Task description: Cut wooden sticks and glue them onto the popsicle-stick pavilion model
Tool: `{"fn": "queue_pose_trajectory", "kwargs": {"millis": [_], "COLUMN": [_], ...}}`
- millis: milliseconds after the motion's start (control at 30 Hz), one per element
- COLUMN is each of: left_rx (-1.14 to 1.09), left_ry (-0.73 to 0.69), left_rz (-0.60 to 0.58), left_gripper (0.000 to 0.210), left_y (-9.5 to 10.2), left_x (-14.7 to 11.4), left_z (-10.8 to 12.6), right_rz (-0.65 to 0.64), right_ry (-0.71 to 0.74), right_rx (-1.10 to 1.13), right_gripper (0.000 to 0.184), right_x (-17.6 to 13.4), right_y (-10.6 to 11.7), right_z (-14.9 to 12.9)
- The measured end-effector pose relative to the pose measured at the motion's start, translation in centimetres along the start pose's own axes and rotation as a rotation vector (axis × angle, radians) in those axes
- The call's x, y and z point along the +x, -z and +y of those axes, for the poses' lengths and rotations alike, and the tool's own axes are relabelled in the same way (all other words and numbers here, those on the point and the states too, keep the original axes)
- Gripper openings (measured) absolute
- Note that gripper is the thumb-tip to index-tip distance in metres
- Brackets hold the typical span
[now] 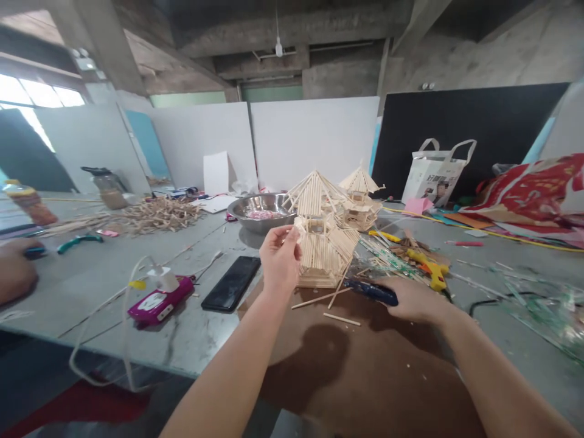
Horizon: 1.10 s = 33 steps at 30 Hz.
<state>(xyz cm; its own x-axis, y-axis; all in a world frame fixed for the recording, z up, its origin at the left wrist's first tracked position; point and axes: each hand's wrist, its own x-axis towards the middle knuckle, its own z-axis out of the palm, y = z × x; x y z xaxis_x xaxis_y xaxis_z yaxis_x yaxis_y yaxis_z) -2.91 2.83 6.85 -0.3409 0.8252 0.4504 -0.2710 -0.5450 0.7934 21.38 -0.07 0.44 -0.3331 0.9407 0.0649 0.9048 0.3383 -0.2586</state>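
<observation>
A pagoda-like model of thin wooden sticks (326,249) stands in front of me, with a pointed stick roof over a wider, sloping lower roof. My left hand (280,255) is at the model's left side, thumb and fingers pinched together. What they hold, if anything, is too small to make out. Low at the model's right front, my right hand (415,298) is closed around a dark blue-handled tool (374,291), whose tip points toward the model's base. Loose wooden sticks (342,319) lie on the brown board (365,377) under my hands.
Behind the model are a second stick model (360,188) and a metal bowl (264,225). A phone (231,283) and purple power strip (162,301) with cables lie left. A yellow glue gun (431,267) lies right among clear scraps. Another person's hand (16,271) is far left.
</observation>
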Motion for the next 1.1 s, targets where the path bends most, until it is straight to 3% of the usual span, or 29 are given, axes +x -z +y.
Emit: {"fn": "queue_pose_trajectory", "kwargs": {"millis": [200, 633, 867, 1100], "left_rx": [-0.165, -0.234, -0.354, -0.300], "left_ry": [0.117, 0.182, 0.199, 0.235], "left_rz": [0.045, 0.223, 0.203, 0.126], "left_gripper": [0.020, 0.023, 0.017, 0.019], "left_y": [-0.5, -1.3, -1.3, -1.3], "left_x": [2.2, 3.0, 2.7, 2.4], "left_z": [0.5, -0.7, -1.5, -1.9], "right_rz": [-0.056, -0.039, -0.035, -0.036], "right_ry": [-0.004, 0.001, 0.010, 0.007], "right_rx": [0.017, -0.056, -0.065, -0.056], "right_gripper": [0.051, 0.049, 0.048, 0.044], "right_x": [0.1, 0.2, 0.2, 0.2], "right_y": [-0.4, -0.9, -0.7, -0.7], "right_z": [-0.3, -0.3, -0.5, -0.6]}}
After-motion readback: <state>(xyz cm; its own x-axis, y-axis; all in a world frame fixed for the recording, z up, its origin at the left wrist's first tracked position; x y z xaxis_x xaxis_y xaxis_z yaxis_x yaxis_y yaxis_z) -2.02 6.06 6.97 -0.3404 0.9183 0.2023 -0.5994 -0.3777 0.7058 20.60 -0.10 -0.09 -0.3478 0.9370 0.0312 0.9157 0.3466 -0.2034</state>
